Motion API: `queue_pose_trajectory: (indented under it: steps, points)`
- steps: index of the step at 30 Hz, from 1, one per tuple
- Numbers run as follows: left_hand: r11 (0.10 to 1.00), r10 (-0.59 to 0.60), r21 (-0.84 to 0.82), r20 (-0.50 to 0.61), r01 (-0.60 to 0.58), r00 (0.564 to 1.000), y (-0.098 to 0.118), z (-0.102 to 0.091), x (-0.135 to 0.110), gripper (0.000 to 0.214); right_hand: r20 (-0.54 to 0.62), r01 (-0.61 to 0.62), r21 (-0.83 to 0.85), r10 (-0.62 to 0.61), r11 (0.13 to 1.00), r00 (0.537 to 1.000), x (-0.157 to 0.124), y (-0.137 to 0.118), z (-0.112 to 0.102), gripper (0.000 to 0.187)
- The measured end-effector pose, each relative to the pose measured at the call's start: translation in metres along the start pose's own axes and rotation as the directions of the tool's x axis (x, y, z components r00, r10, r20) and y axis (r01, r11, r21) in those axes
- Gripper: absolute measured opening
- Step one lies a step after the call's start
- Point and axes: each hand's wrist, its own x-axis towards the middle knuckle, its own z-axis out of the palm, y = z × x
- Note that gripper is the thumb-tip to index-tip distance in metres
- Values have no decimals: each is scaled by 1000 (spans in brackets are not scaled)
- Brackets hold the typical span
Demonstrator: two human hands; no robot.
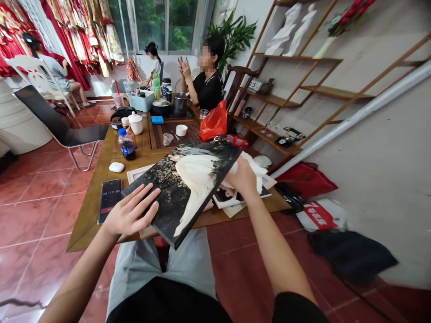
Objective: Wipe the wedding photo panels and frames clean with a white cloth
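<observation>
I hold a large dark photo panel (183, 188) showing a figure in a white dress, tilted above the wooden table (90, 211) and my lap. My left hand (129, 213) lies on its near left edge with fingers stretched flat on top. My right hand (242, 177) grips its far right edge, fingers wrapped round it together with a white cloth (261, 172). Under the panel lie white-framed pictures (235, 202).
A phone (109, 199) showing a timer and a white earbud case (116, 167) lie on the left of the table. Bottles, a teapot, cups and a red bag (213, 123) stand further back. A person sits at the far end. Bags lie on the floor at right.
</observation>
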Motion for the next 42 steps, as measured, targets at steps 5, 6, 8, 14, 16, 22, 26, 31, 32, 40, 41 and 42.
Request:
queue_pose_trajectory:
  steps: [5,6,8,14,16,22,26,31,32,40,41,42]
  points:
    - [997,22,-79,41,-18,999,-12,24,21,34,-599,105,235,59,966,798,-24,18,-40,71]
    - [997,26,-75,53,-22,998,-14,31,25,33,-656,138,241,56,961,753,-35,23,-48,71]
    - [999,46,-25,73,-44,996,-17,47,37,31,-728,148,241,78,959,681,-60,29,-61,70]
    - [981,126,129,127,-143,984,-16,108,86,32,-794,142,356,218,924,568,-135,31,-71,75]
    - [972,131,175,152,-158,980,-13,129,102,34,-765,158,408,242,899,597,-151,28,-70,79]
    - [974,83,191,203,-123,976,-2,174,131,38,-754,178,432,245,884,610,-178,21,-73,80]
    - [969,90,205,223,-137,971,3,187,137,36,-775,192,384,203,903,599,-184,21,-77,79]
    - [976,70,181,254,-118,965,9,198,139,38,-768,163,393,227,905,598,-186,13,-78,78]
    - [976,70,183,254,-119,965,11,200,138,38,-767,158,394,229,906,600,-186,11,-78,78]
    - [960,89,233,270,-155,959,33,219,130,37,-785,183,341,172,922,594,-190,8,-75,80]
    - [963,84,225,281,-151,956,36,220,129,37,-790,189,325,156,927,594,-190,8,-74,80]
    - [964,78,221,289,-145,954,39,222,130,37,-790,197,311,138,930,597,-190,8,-74,80]
